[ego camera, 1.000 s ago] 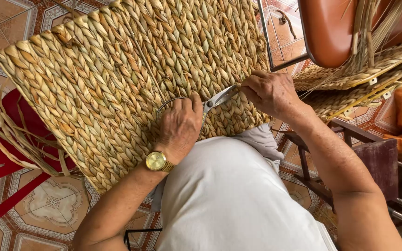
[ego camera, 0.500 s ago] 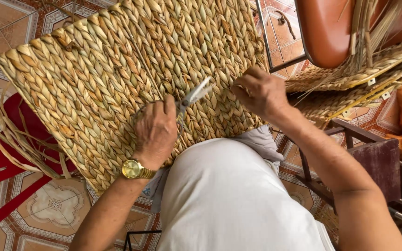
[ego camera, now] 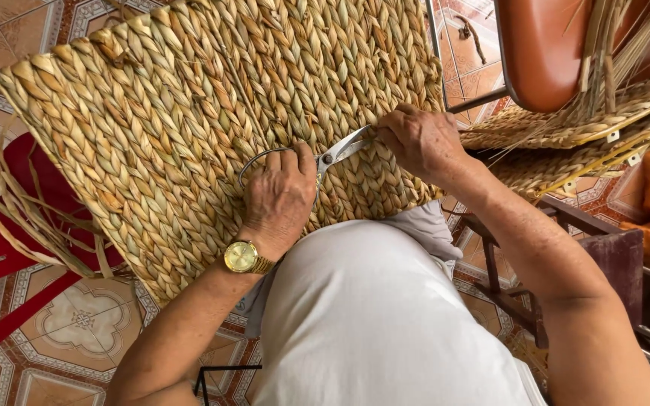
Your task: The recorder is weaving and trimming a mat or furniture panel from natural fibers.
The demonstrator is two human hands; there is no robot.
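1. Woven straw mat (ego camera: 189, 128) spread across the lap, covering a red plastic chair (ego camera: 9, 225) at its left edge.
2. No filled containers; loose straw strands (ego camera: 618, 45) piled over a brown seat (ego camera: 543, 45) right of the mat.
3. Left hand (ego camera: 280, 195), gold watch (ego camera: 242, 257) on the wrist, clenched around the handle loops of metal scissors (ego camera: 332, 154) lying on the mat.
4. Blades pointing toward the mat's right edge.
5. Right hand (ego camera: 419, 139) pinching something at the blade tips on the mat; too small to tell what.
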